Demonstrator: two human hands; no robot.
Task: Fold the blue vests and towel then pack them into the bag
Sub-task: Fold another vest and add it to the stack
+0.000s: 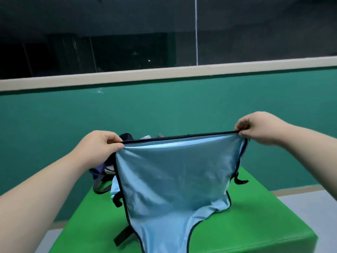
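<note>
A light blue vest (173, 179) with black trim and black straps hangs stretched in the air above the green table (255, 225). My left hand (102, 145) pinches its top edge at the left corner. My right hand (259, 127) pinches the same edge at the right corner. The vest's lower part drapes down onto the table. Behind it, a dark blue bag (102, 172) with grey straps sits at the table's far left, mostly hidden by the vest. A bit of another light blue cloth (114, 189) shows beside the bag.
The green table stands against a teal wall (164, 106) with a beige ledge and dark windows above. Grey floor (310, 216) lies to the right and left of the table. Small grey items (145, 137) peek above the vest's top edge.
</note>
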